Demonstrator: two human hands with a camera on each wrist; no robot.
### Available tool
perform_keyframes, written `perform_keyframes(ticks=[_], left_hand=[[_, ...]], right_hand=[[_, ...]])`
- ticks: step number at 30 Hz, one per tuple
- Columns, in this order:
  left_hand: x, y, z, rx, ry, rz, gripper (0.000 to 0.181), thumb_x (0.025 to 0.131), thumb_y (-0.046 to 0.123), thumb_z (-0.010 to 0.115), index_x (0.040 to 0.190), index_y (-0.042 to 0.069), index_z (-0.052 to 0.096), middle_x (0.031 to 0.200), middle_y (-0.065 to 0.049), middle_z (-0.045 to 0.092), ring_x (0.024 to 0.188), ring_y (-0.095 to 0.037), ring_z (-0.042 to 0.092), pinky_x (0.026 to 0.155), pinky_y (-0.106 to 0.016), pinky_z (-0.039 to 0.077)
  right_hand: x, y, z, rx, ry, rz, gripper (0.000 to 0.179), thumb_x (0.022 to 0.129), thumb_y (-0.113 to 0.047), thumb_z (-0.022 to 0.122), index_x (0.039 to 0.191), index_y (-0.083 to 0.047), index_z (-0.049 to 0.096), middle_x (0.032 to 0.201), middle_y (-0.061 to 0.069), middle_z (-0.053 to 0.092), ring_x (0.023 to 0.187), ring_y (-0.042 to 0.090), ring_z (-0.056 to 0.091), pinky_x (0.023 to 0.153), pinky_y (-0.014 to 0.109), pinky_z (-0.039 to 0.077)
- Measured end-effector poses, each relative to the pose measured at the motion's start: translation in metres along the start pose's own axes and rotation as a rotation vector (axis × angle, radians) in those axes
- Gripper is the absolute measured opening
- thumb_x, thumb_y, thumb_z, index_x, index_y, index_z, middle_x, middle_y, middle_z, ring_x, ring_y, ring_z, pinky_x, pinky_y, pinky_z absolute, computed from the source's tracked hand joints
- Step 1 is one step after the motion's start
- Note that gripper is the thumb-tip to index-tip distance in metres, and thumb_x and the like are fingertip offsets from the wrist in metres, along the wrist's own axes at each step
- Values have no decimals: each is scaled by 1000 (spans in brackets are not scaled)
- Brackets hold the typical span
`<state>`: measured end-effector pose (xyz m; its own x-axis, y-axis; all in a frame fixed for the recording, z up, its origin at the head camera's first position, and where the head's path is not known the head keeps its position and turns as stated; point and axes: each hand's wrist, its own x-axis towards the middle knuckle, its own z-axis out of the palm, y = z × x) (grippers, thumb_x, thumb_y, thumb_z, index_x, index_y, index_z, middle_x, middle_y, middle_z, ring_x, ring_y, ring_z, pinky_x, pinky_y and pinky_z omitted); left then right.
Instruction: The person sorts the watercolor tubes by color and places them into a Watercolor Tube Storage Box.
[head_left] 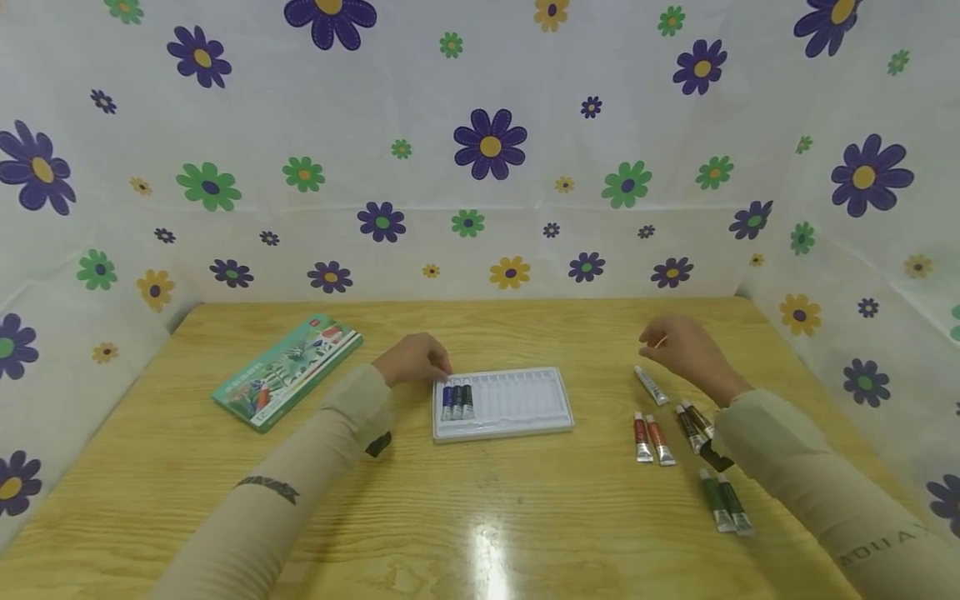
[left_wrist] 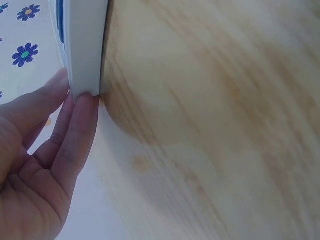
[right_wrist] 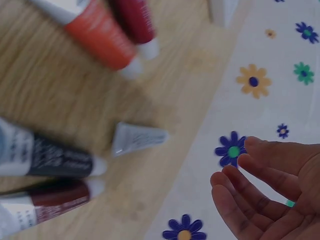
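Observation:
My left hand (head_left: 415, 358) pinches the left end of a white plastic tray (head_left: 525, 400). The left wrist view shows thumb and fingers around the tray's corner. Three dark paint tubes (head_left: 457, 401), blue to dark green or black, lie side by side in the tray's left slots. Above the table at the right, my right hand (head_left: 686, 354) hovers with loosely bent fingers and holds nothing. Below it lies a small whitish paint tube (right_wrist: 137, 138), apart from the fingers. Nearer me are a red tube (head_left: 642, 437) and an orange tube (head_left: 661, 440).
Two dark brown or black tubes (head_left: 691, 429) lie beside my right wrist, partly covered by the sleeve. Two green tubes (head_left: 717, 502) are closer to me. A teal paint box (head_left: 288, 371) lies at the left. Flowered cloth (head_left: 480, 242) walls the table's back and sides.

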<state>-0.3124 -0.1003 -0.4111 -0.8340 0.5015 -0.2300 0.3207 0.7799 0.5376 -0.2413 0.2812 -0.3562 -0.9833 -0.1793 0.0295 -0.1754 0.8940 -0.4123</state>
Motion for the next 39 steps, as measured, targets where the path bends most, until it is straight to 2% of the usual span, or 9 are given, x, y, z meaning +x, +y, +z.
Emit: perform_keyframes(ticks=[7, 17, 22, 27, 39], left_hand=[[1, -3, 0, 0, -4, -10, 4, 83, 10, 69, 85, 8, 71, 88, -6, 70, 80, -15, 58, 77, -29, 48], [-1, -2, 0, -6, 1, -9, 5, 83, 11, 69, 85, 7, 71, 90, -6, 71, 82, -15, 58, 79, -30, 48], [1, -4, 1, -2, 1, -7, 5, 83, 11, 70, 85, 8, 71, 90, -6, 71, 82, -15, 58, 78, -30, 47], [3, -4, 2, -6, -1, -14, 5, 82, 11, 70, 85, 8, 72, 90, -6, 71, 80, -15, 58, 75, -27, 47], [1, -3, 1, -8, -1, -17, 5, 83, 11, 69, 85, 7, 72, 89, -6, 71, 80, -15, 56, 76, -28, 46]], right_hand=[[2, 19, 10, -56, -79, 20, 24, 84, -8, 65, 101, 10, 65, 95, 25, 67, 84, 34, 63, 76, 46, 52], [6, 30, 25, -40, -148, 56, 26, 84, -13, 64, 99, 9, 65, 96, 24, 66, 82, 30, 62, 73, 43, 52], [7, 30, 31, -3, -149, 36, 23, 80, -9, 67, 95, 8, 65, 90, 21, 67, 74, 25, 63, 68, 38, 52], [8, 29, 35, 0, -159, 35, 24, 75, -7, 70, 93, 7, 65, 85, 19, 69, 73, 24, 64, 70, 39, 53], [9, 30, 36, -5, -154, 12, 21, 76, -2, 67, 94, 7, 65, 89, 21, 68, 77, 28, 64, 70, 40, 52]])
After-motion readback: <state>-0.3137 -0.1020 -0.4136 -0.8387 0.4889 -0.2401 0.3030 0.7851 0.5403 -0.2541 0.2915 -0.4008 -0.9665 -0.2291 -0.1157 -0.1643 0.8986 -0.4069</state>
